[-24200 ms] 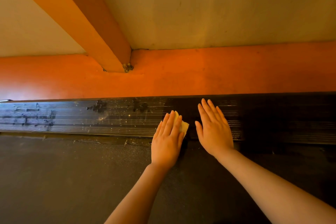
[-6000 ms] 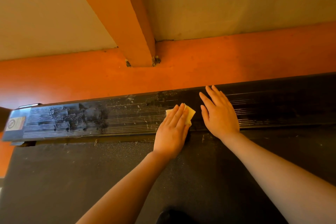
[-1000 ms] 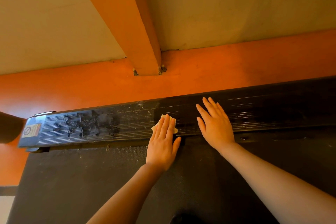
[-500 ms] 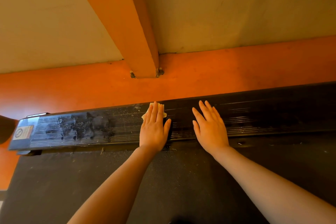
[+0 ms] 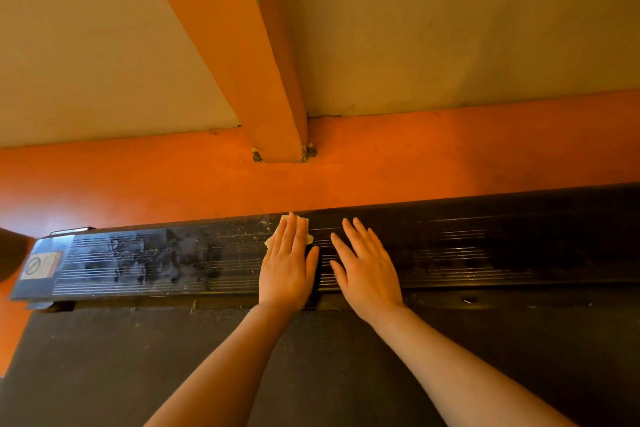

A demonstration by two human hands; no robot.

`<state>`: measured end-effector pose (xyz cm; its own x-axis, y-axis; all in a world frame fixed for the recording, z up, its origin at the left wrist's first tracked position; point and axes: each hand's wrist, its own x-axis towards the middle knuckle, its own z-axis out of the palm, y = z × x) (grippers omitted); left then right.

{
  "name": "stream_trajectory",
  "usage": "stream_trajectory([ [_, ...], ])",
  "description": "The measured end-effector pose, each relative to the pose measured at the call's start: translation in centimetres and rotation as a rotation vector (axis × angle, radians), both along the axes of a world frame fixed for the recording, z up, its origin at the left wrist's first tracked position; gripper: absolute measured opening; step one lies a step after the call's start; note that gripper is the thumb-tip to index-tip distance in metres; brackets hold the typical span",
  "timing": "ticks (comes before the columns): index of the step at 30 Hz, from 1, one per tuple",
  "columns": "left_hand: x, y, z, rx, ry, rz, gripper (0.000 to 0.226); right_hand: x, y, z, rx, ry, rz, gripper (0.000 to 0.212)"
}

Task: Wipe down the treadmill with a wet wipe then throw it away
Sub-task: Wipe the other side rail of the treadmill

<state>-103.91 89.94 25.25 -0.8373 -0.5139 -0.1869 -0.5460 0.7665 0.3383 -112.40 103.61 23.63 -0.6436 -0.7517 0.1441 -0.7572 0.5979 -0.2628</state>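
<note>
The treadmill's black ribbed side rail [image 5: 156,263] runs across the view, dusty and smeared on its left half, darker and cleaner on the right. My left hand [image 5: 287,263] lies flat on the rail with straight fingers and presses a folded yellowish wet wipe [image 5: 309,238] under them; only the wipe's edges show at the fingertips, near the rail's far edge. My right hand [image 5: 363,267] rests flat on the rail just to the right, fingers spread, holding nothing. The dark treadmill belt [image 5: 138,367] fills the foreground.
An orange frame beam [image 5: 450,156] runs behind the rail, with an orange upright post [image 5: 256,73] bolted to it. A beige floor lies beyond. A warning sticker [image 5: 41,265] marks the rail's left end cap.
My left hand has slid the wipe forward across the rail, from its near side to its far edge, over the last second. My right hand has stayed flat on the rail.
</note>
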Motion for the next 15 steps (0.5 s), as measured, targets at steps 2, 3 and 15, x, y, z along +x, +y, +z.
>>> stream_trajectory([
  [2,-0.6,-0.5,0.1,-0.004,-0.003,0.009,0.063,0.0,0.1,-0.1,-0.006,-0.006,0.003,0.046],
  [3,-0.7,-0.6,0.1,-0.004,-0.002,0.013,0.063,0.0,0.1,-0.1,-0.007,-0.011,0.004,0.046],
  [15,3.6,2.2,-0.6,-0.002,0.048,0.021,0.067,0.0,0.1,-0.4,-0.025,0.019,-0.006,0.046],
])
